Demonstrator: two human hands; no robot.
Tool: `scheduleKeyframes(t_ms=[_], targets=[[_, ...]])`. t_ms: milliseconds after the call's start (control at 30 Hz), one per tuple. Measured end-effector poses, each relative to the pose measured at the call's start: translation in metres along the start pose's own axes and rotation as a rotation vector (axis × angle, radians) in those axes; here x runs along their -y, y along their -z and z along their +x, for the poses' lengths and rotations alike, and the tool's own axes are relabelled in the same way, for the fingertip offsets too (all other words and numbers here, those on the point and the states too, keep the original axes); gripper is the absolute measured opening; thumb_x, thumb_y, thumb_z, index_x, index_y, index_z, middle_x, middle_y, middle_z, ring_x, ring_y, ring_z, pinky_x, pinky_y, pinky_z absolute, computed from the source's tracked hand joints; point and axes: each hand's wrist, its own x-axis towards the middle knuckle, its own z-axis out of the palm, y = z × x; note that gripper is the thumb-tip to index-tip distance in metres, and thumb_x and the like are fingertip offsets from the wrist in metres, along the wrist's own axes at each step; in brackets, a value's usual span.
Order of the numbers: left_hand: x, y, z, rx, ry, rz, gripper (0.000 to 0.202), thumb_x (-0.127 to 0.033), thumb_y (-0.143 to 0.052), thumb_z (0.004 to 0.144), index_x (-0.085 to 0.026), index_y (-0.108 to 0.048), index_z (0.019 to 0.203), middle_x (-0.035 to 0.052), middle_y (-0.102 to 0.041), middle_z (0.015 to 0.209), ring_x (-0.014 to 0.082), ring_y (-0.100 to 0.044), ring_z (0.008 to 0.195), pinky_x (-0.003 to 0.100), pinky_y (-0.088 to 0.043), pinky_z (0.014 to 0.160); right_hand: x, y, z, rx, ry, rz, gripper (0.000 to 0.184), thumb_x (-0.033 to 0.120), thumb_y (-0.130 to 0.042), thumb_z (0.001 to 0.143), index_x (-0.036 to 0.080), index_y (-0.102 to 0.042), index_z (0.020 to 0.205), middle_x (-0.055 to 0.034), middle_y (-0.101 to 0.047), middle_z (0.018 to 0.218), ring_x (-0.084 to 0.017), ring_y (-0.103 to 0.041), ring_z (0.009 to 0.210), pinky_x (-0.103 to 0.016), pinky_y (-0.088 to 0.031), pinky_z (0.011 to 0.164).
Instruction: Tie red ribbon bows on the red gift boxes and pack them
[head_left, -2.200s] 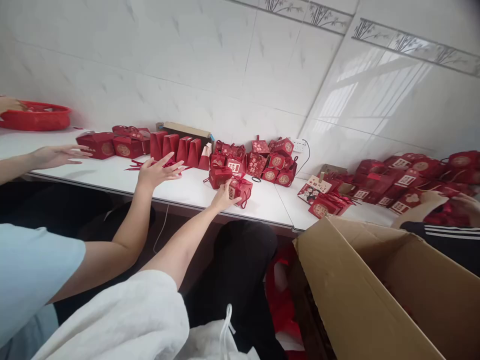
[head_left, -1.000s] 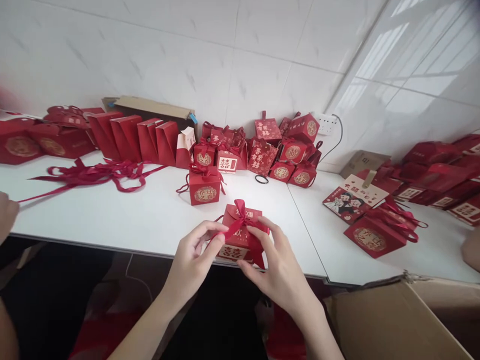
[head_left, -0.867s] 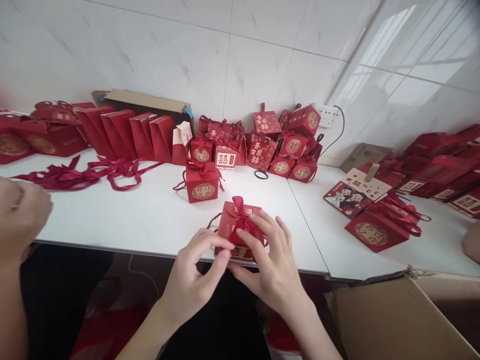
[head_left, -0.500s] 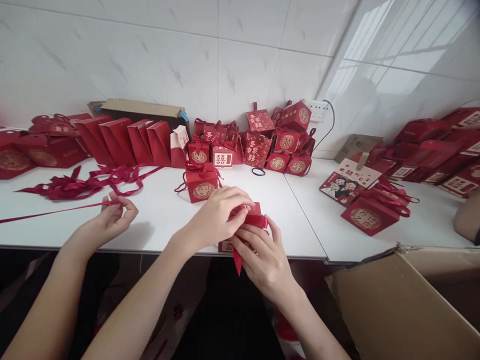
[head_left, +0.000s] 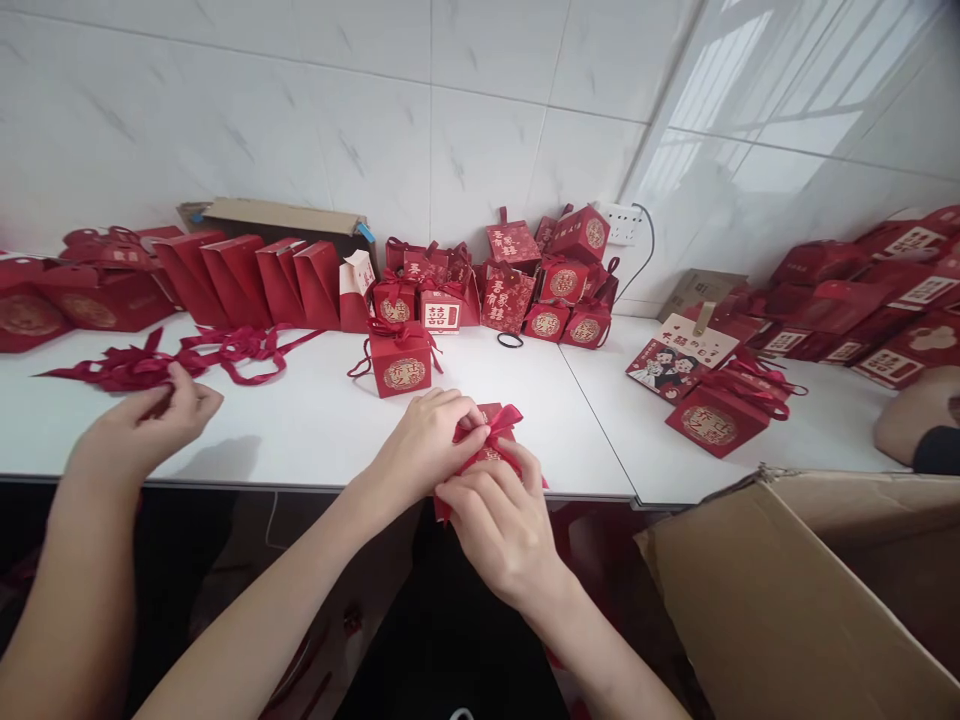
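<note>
At the front edge of the table sits a small red gift box, partly hidden by my hands. A red ribbon is looped into a bow on its top. My left hand pinches the bow's left side between thumb and fingers. From the right, my right hand is closed at the ribbon, its fingers curled over the box front. Just behind stands a red gift box with a gold emblem, a ribbon bow on top.
A co-worker's hand is at the left, near a heap of red ribbons. Red boxes are piled along the wall. An open cardboard carton stands at front right. Another person's arm shows at far right.
My hands have shifted on the box and the ribbon now forms a bow on top. The co-worker's hand has moved left; the ribbon strand stretched from it no longer shows.
</note>
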Motion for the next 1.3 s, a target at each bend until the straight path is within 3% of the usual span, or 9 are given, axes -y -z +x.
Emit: scheduleKeyframes(t_ms=[300, 367, 467, 567, 633, 700, 867, 1033, 1300], targets=[[0.006, -0.004, -0.004, -0.009, 0.044, -0.214, 0.009, -0.024, -0.057, 0.079, -0.019, -0.059, 0.072, -0.0008, -0.062, 0.076, 0.0152, -0.058, 0.075, 0.030, -0.045, 0.077, 0.010, 0.014, -0.010, 0.109, 0.163, 0.222, 0.011, 0.009, -0.050, 0.084, 0.014, -0.058, 0.079, 0.0002, -0.062, 0.066, -0.012, -0.054, 0.064, -0.034, -0.042, 0.077], [0.008, -0.003, -0.003, 0.029, 0.034, -0.241, 0.010, -0.026, -0.058, 0.079, -0.019, -0.059, 0.073, -0.0008, -0.062, 0.076, 0.0154, -0.058, 0.076, 0.030, -0.045, 0.075, -0.005, 0.025, -0.009, 0.047, 0.043, 0.376, 0.019, 0.022, -0.044, 0.089, 0.018, -0.054, 0.073, 0.0016, -0.055, 0.058, -0.012, -0.050, 0.060, -0.032, -0.043, 0.069], [0.009, 0.001, -0.001, 0.087, 0.016, -0.260, 0.011, -0.028, -0.058, 0.079, -0.019, -0.061, 0.074, -0.0006, -0.062, 0.077, 0.0153, -0.058, 0.076, 0.029, -0.045, 0.075, -0.041, 0.031, 0.000, -0.053, -0.494, 0.399, 0.036, 0.035, -0.030, 0.092, 0.021, -0.041, 0.062, 0.0020, -0.041, 0.054, -0.013, -0.039, 0.052, -0.028, -0.034, 0.052], [0.009, 0.004, 0.000, 0.111, 0.005, -0.269, 0.010, -0.029, -0.058, 0.080, -0.020, -0.061, 0.077, -0.0005, -0.062, 0.078, 0.0154, -0.058, 0.078, 0.030, -0.045, 0.078, -0.069, 0.022, 0.012, 0.246, -0.880, 0.419, 0.042, 0.047, -0.034, 0.090, 0.020, -0.036, 0.057, 0.0030, -0.036, 0.054, -0.011, -0.034, 0.051, -0.025, -0.028, 0.049], [0.009, 0.005, -0.001, 0.119, 0.011, -0.288, 0.011, -0.031, -0.057, 0.080, -0.020, -0.061, 0.081, 0.0001, -0.063, 0.082, 0.0159, -0.058, 0.082, 0.030, -0.045, 0.080, -0.075, 0.014, 0.016, 0.418, -0.931, 0.495, 0.045, 0.053, -0.039, 0.086, 0.020, -0.036, 0.056, 0.0041, -0.034, 0.053, -0.010, -0.032, 0.052, -0.024, -0.026, 0.049], [0.011, 0.005, -0.004, 0.099, 0.033, -0.324, 0.016, -0.034, -0.054, 0.082, -0.021, -0.060, 0.088, 0.0014, -0.063, 0.089, 0.0165, -0.058, 0.087, 0.030, -0.045, 0.082, -0.074, 0.008, 0.016, 0.448, -0.934, 0.559, 0.044, 0.053, -0.044, 0.084, 0.019, -0.035, 0.056, 0.0048, -0.033, 0.054, -0.009, -0.031, 0.053, -0.023, -0.026, 0.050], [0.018, 0.000, -0.012, -0.252, 0.225, -0.221, 0.026, -0.042, -0.050, 0.082, -0.019, -0.054, 0.094, 0.0057, -0.057, 0.102, 0.0206, -0.052, 0.100, 0.036, -0.041, 0.089, -0.064, 0.006, 0.009, 0.375, -0.954, 0.649, 0.041, 0.047, -0.045, 0.085, 0.019, -0.033, 0.057, 0.0048, -0.032, 0.056, -0.009, -0.029, 0.054, -0.023, -0.025, 0.050], [0.011, -0.001, -0.020, -0.104, 0.401, -0.344, 0.031, -0.045, -0.046, 0.084, -0.019, -0.045, 0.066, -0.0022, -0.049, 0.064, 0.0137, -0.050, 0.063, 0.027, -0.041, 0.062, -0.061, 0.009, 0.006, 0.347, -1.038, 0.728, 0.042, 0.049, -0.046, 0.085, 0.019, -0.035, 0.058, 0.0040, -0.033, 0.057, -0.009, -0.031, 0.055, -0.023, -0.025, 0.050], [0.002, -0.015, -0.042, -0.201, 0.523, -0.631, 0.034, -0.040, -0.048, 0.084, -0.019, -0.037, 0.061, -0.0053, -0.035, 0.057, 0.0078, -0.034, 0.052, 0.020, -0.030, 0.049, -0.061, 0.006, 0.000, 0.242, -1.225, 1.065, 0.040, 0.045, -0.055, 0.080, 0.018, -0.037, 0.056, 0.0041, -0.035, 0.057, -0.008, -0.034, 0.054, -0.022, -0.029, 0.052]])
